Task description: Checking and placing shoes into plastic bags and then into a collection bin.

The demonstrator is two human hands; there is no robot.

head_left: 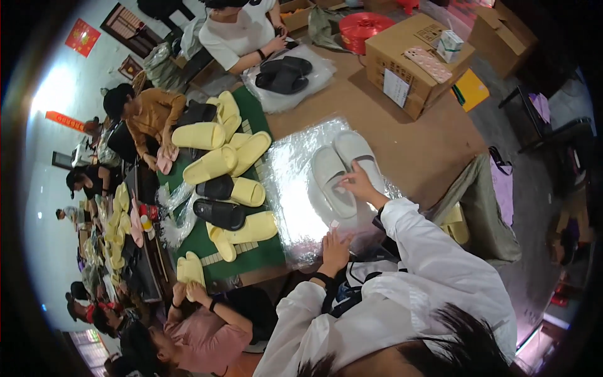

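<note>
A pair of light grey slippers point(335, 182) lies side by side on a stack of clear plastic bags point(292, 188) in front of me. My right hand point(363, 187) is over the pair, its fingers bent and closed at the inner edges of the slippers near the straps. Closer to me, my left hand point(336, 252) is at the near part of the bags, with a small white label point(334, 224) at its fingertips. The fingers of that hand are drawn together at the label.
Yellow slippers point(210, 164) and black slippers point(220, 214) crowd a green mat point(251, 261) on the left. A cardboard box point(402, 63) stands at the far right, near a red twine roll point(366, 31). Black slippers on plastic lie before a co-worker point(235, 34). Another co-worker point(207, 333) sits at my left.
</note>
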